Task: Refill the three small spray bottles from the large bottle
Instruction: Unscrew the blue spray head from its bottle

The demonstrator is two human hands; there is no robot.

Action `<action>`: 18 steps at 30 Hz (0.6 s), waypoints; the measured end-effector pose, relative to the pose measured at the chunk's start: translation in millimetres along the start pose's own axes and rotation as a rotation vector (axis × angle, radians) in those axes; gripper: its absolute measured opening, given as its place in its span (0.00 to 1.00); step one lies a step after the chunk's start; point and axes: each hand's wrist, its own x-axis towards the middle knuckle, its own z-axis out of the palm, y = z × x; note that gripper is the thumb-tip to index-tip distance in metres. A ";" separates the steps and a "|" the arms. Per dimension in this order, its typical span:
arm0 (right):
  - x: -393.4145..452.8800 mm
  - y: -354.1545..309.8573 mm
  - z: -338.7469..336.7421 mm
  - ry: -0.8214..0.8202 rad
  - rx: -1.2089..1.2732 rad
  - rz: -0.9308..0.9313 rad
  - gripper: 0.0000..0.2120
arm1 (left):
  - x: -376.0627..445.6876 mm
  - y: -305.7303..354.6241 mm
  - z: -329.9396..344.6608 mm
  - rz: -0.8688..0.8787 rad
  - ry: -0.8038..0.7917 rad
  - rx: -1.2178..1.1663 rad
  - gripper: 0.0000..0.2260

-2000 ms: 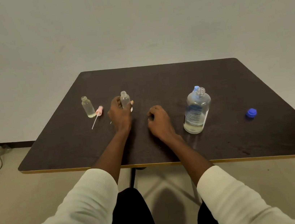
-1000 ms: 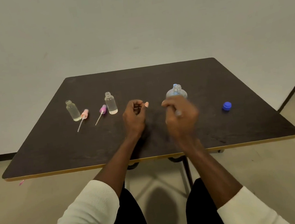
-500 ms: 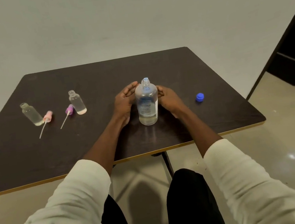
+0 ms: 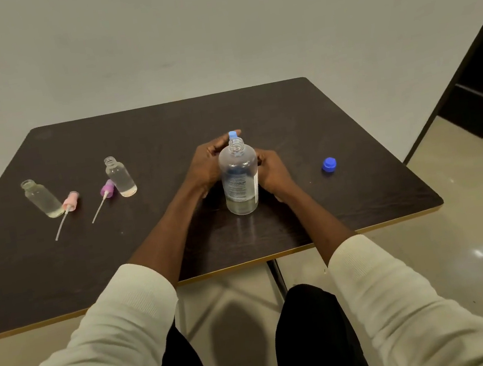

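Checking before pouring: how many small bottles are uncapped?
2: one at the table's far left, one right of it. A third may be hidden behind the large bottle.

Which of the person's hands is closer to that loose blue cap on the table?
Right. The right hand lies between the large bottle and the blue cap; the left hand is beyond the bottle.
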 end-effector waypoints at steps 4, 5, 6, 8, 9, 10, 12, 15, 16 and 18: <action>2.8 0.0 -0.6 -0.017 0.000 0.021 0.06 | 6.6 5.6 -2.6 0.061 -0.029 0.072 0.17; 3.8 -0.3 -1.3 -0.023 0.002 0.026 0.06 | 7.7 6.7 -4.3 0.066 -0.022 0.092 0.16; 4.7 -1.6 -1.9 -0.026 0.010 0.026 0.06 | 8.8 8.1 -5.1 0.066 -0.015 0.100 0.16; 6.5 -7.6 -4.1 -0.011 0.029 0.013 0.09 | 9.3 15.7 -4.7 0.055 -0.010 0.080 0.16; 8.6 -13.0 -5.4 0.000 0.036 0.001 0.10 | 9.2 22.9 -3.8 0.059 -0.004 0.059 0.16; 11.7 -19.6 -6.9 0.012 0.043 -0.012 0.10 | 10.1 30.8 -2.6 0.072 0.003 0.035 0.16; 19.0 -37.2 -11.1 0.014 0.038 -0.045 0.07 | 13.4 49.3 -2.9 0.110 0.018 -0.006 0.16; 26.2 -67.1 -17.9 -0.047 -0.005 -0.084 0.06 | 17.9 76.8 -7.1 0.163 -0.012 -0.019 0.14; 27.0 -75.9 -19.7 -0.071 0.002 -0.085 0.07 | 18.5 84.9 -8.6 0.171 -0.031 -0.021 0.15; 27.5 -93.1 -22.0 -0.105 0.065 -0.096 0.10 | 17.5 104.3 -11.9 0.193 -0.078 -0.028 0.15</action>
